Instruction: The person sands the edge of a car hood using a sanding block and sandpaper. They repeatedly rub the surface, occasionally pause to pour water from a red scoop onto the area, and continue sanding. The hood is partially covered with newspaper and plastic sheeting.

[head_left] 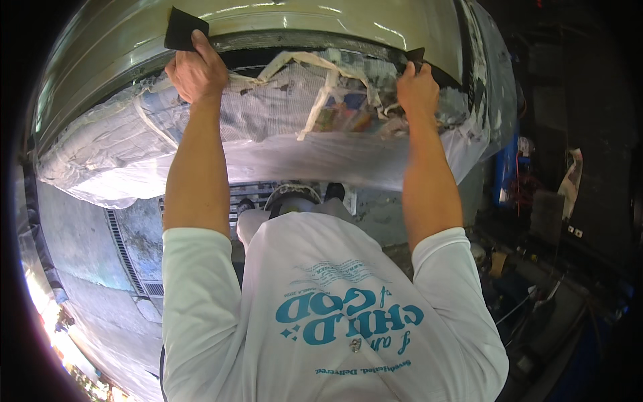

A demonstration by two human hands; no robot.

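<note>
Both hands are well apart, arms stretched out ahead. At eleven o'clock the left hand (pixel 197 72) is clamped on a black sheet (pixel 184 30), roughly square, which lies against a glossy panel. At one o'clock the right hand (pixel 418 92) has its fingers bent over a small dark piece (pixel 414 54); it's poorly lit there, and I can't tell whether they grip it or only press on it.

Nearest, down at six o'clock, is the person's white T-shirt (pixel 268 268) with teal print across its front. Past its hem, a little above the middle, a pair of dark shoes (pixel 334 192) shows to either side of the person's knees. Between eight and nine o'clock a metal drain grate (pixel 122 248) runs along the grey floor (pixel 87 231). Farther out, a broad skirt of clear plastic film (pixel 375 155) sags from ten o'clock round to two, with torn strips of pale tape (pixel 320 107) crumpled over it near twelve. Farthest, at twelve, the olive-gold panel (pixel 288 17) curves away above the film, streaked with bright reflections.
</note>
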